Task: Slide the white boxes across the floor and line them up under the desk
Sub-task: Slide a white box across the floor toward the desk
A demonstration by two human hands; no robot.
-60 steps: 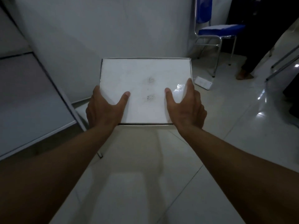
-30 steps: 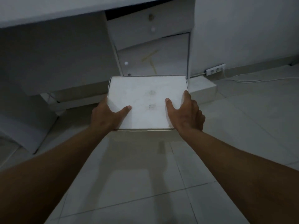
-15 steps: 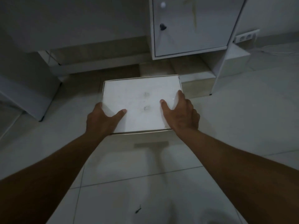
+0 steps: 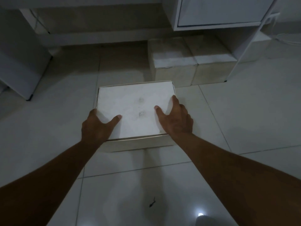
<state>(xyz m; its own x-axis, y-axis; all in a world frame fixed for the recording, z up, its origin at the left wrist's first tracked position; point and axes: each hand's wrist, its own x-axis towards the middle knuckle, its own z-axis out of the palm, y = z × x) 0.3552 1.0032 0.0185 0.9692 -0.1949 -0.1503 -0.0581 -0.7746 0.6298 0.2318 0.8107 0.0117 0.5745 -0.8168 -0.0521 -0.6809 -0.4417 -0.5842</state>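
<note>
A white box (image 4: pixel 136 110) sits flat on the tiled floor (image 4: pixel 48 136) in front of the desk (image 4: pixel 218 12), its lid marked by two dark smudges. The left hand (image 4: pixel 97 128) grips its near left corner, thumb spread across the lid and fingers down the side. The right hand (image 4: pixel 175 119) clasps the right edge the same way. Just beyond its far right corner, two more white boxes (image 4: pixel 192 62) stand side by side, touching, under the desk's cabinet. A small dark speck (image 4: pixel 152 204) lies on the floor nearer the person.
</note>
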